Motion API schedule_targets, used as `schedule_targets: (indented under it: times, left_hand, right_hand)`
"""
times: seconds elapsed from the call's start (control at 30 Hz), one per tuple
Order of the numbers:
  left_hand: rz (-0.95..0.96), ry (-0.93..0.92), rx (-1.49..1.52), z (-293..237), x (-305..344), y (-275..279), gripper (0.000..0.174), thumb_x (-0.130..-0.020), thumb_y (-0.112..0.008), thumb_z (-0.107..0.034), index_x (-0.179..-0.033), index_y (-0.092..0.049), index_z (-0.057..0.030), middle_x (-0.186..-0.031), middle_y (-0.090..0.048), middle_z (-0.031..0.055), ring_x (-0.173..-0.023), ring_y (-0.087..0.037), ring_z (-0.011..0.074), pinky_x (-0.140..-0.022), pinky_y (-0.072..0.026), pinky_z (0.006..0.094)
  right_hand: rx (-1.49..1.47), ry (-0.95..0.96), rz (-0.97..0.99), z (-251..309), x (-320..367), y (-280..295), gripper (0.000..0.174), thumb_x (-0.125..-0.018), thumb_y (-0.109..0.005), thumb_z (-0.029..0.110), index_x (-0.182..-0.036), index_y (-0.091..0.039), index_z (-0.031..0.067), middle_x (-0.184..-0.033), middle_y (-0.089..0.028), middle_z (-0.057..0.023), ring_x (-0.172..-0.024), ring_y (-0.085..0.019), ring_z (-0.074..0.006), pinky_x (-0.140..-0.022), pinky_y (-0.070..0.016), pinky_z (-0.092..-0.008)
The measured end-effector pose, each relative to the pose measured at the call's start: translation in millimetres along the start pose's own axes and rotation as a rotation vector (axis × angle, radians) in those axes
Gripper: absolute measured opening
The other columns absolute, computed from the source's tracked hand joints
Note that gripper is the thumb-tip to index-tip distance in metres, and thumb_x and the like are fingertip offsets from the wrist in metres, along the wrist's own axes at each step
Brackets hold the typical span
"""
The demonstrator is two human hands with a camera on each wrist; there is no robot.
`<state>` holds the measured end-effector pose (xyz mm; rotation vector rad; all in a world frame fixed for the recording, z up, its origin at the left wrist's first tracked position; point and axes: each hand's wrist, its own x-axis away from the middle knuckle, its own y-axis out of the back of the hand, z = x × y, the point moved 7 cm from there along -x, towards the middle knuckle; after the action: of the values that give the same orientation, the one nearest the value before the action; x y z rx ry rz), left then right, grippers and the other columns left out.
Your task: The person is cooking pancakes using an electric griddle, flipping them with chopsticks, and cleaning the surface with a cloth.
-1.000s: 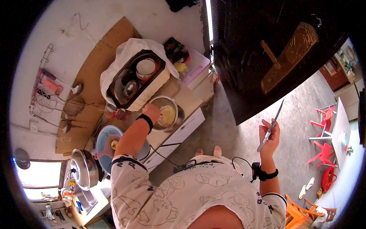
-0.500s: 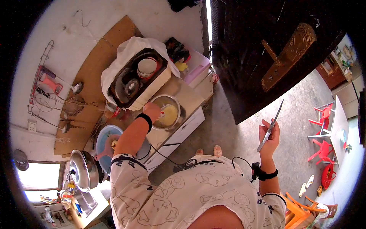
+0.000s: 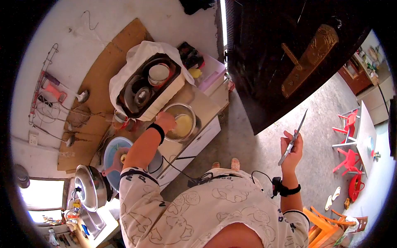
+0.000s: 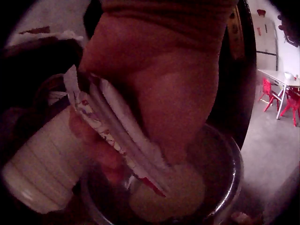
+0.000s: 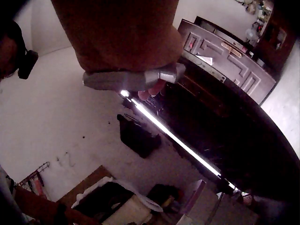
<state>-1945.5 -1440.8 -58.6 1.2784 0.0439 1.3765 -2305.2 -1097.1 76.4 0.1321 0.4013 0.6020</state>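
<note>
My left hand (image 3: 166, 121) is over a steel bowl (image 3: 193, 115) on the counter, gripping a small printed packet (image 4: 105, 129). In the left wrist view the packet is tilted, its red-edged end pointing down into the bowl. A pale yellow mass (image 3: 184, 125) lies at the bottom of the bowl. Out to the right, well away from the counter, my right hand (image 3: 292, 149) holds a knife (image 3: 301, 122) by its grey handle (image 5: 119, 80). The blade points up and away from me in the head view.
Behind the bowl stands a cloth-draped box (image 3: 170, 91) with cans and lids inside. A blue basin (image 3: 111, 149) holding a pink strainer (image 3: 116, 164) sits to the left. The dark door (image 3: 264, 62) stands near the knife. A lilac container (image 3: 211, 76) is at the counter's far end.
The left hand stays at the bowl with only a slight shift, and the packet's end shows less in the head view. The right hand with the knife stays about where it was.
</note>
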Motion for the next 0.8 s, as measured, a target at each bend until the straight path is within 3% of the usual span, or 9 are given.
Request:
schedule_targets:
  times: [0.07, 0.2, 0.27, 0.47, 0.8]
  left_hand:
    - [-0.139, -0.113, -0.107, -4, -1, 1, 0.04, -0.077, -0.053, -0.048, -0.089, -0.069, -0.0137, -0.089, -0.066, 0.0045, -0.081, -0.063, 0.0224, -0.065, -0.0498, 0.0358]
    - [-0.121, -0.097, -0.045, -3, 15, 14, 0.036, -0.079, -0.054, -0.044, -0.088, -0.069, -0.012, -0.089, -0.066, 0.0056, -0.08, -0.064, 0.0228, -0.064, -0.0503, 0.0385]
    - [-0.073, -0.193, -0.1, -8, 28, 19, 0.024, -0.079, -0.057, -0.03, -0.086, -0.069, -0.0103, -0.087, -0.067, 0.0071, -0.079, -0.064, 0.0236, -0.063, -0.051, 0.0406]
    - [-0.199, -0.132, -0.146, 1, 1, -12, 0.016, -0.071, -0.064, -0.018, -0.084, -0.068, -0.0087, -0.082, -0.066, 0.01, -0.078, -0.065, 0.0252, -0.063, -0.052, 0.0385]
    - [-0.05, -0.11, -0.009, 6, 10, -2, 0.031, -0.067, -0.073, -0.027, -0.089, -0.067, -0.0069, -0.088, -0.066, 0.0113, -0.08, -0.064, 0.0263, -0.067, -0.0522, 0.0402]
  right_hand:
    - [0.003, 0.003, -0.001, 1, 1, 0, 0.046, -0.079, -0.062, 0.002, -0.121, -0.041, 0.0013, -0.102, -0.062, -0.0103, -0.081, -0.056, -0.0107, -0.074, -0.0458, -0.0242]
    - [0.015, 0.011, -0.006, 4, 4, 1, 0.047, -0.079, -0.062, 0.002, -0.121, -0.041, 0.0013, -0.103, -0.062, -0.0104, -0.08, -0.056, -0.0109, -0.074, -0.0461, -0.0243]
    - [0.006, 0.018, -0.006, 4, 5, 1, 0.047, -0.079, -0.061, 0.001, -0.121, -0.041, 0.0012, -0.103, -0.061, -0.0107, -0.081, -0.057, -0.0113, -0.074, -0.0463, -0.0243]
    - [-0.01, -0.011, -0.008, 8, 10, -1, 0.047, -0.079, -0.061, 0.002, -0.122, -0.041, 0.0014, -0.103, -0.061, -0.0115, -0.082, -0.058, -0.0127, -0.075, -0.0469, -0.025]
    - [-0.011, 0.031, -0.017, 14, 18, -2, 0.048, -0.078, -0.061, -0.002, -0.122, -0.041, 0.0021, -0.101, -0.062, -0.0122, -0.081, -0.058, -0.0119, -0.075, -0.0461, -0.0235]
